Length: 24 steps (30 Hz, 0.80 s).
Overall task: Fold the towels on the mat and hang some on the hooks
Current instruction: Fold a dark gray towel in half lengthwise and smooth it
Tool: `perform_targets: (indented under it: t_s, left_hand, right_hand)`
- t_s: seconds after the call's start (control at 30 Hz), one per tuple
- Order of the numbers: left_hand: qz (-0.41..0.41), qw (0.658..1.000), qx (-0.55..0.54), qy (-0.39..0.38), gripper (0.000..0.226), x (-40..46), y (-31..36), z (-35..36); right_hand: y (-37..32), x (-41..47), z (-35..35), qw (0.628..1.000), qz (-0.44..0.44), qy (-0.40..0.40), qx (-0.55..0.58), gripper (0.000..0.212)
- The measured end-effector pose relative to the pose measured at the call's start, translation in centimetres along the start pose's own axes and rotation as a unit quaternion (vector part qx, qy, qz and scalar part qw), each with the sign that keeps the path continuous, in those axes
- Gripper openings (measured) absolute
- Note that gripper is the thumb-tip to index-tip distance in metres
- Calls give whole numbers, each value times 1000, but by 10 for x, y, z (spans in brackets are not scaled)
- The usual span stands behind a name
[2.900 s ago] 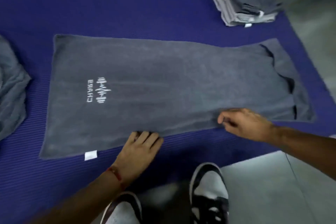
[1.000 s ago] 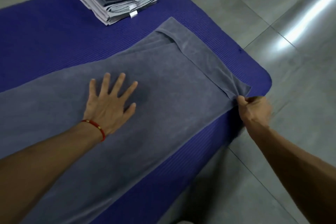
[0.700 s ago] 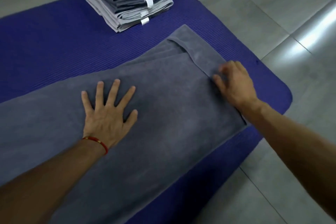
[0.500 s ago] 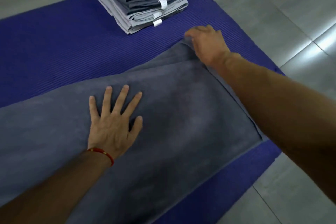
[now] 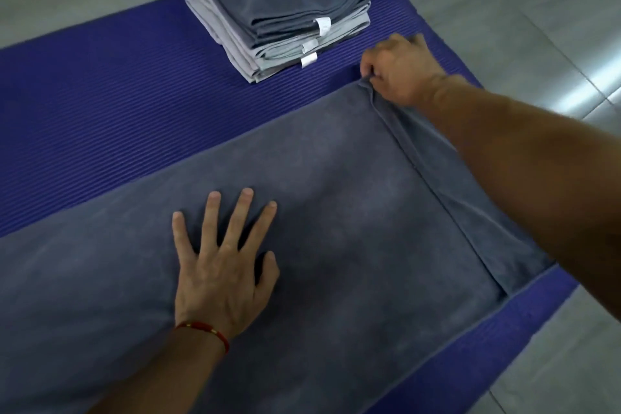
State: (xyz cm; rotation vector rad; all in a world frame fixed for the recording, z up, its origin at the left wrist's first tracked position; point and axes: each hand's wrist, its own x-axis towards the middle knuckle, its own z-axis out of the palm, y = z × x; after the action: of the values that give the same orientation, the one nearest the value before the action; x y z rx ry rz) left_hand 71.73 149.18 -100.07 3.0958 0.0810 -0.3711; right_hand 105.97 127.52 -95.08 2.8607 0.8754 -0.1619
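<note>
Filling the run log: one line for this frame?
left hand flat on grey towel | right hand pinches far corner | mat

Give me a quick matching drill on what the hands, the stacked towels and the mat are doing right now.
Things:
1. left hand
2. right hand
3. stack of folded towels
4. mat

States:
A. sits at the far end of the mat
B. pinches the far corner of the spread towel
C. lies purple under everything
D. presses flat on the spread towel, fingers spread

Pairs: 1-D, 2-B, 3-A, 4-C
</note>
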Motion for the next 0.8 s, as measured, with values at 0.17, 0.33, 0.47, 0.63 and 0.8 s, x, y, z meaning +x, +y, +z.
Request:
perform_targets:
  t_s: [0.17,0.33,0.47,0.63,0.8]
  left_hand:
    - [2,1000,0,-2,69,0,-1,-2]
    - [13,1000,-2,9,69,1,-1,1]
    - [17,1000,7,10,70,2,-2,3]
    - [17,1000,-4,25,69,-2,-4,8]
    - [20,999,-21,36,71,-2,-7,15]
  right_hand:
    - [-48,-45,33,963,215,142,76,44]
    - [-83,-72,69,953,277,-22,119,73]
    - [-101,-72,55,969,191,-9,155,74]
    - [-99,-151,61,902,388,61,178,67]
    - [-75,-271,92,846,499,-31,187,67]
